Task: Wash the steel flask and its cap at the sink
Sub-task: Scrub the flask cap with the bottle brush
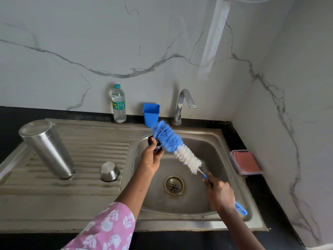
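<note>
The steel flask [47,148] stands upside down on the ribbed drainboard at the left. A steel cup-shaped cap [109,171] sits inverted on the drainboard beside it. My left hand [151,156] holds a small black stopper [153,141] over the sink basin. My right hand [220,193] grips the blue handle of a bottle brush [177,147]. The brush's blue and white bristles lie against the stopper. Most of the stopper is hidden by my fingers and the bristles.
The sink basin [207,148] has a drain [174,185] at its middle. A tap [182,105] stands behind it, no water running. A blue cup [151,114] and a plastic water bottle [118,103] stand at the back. A container with a pink cloth [246,162] sits right.
</note>
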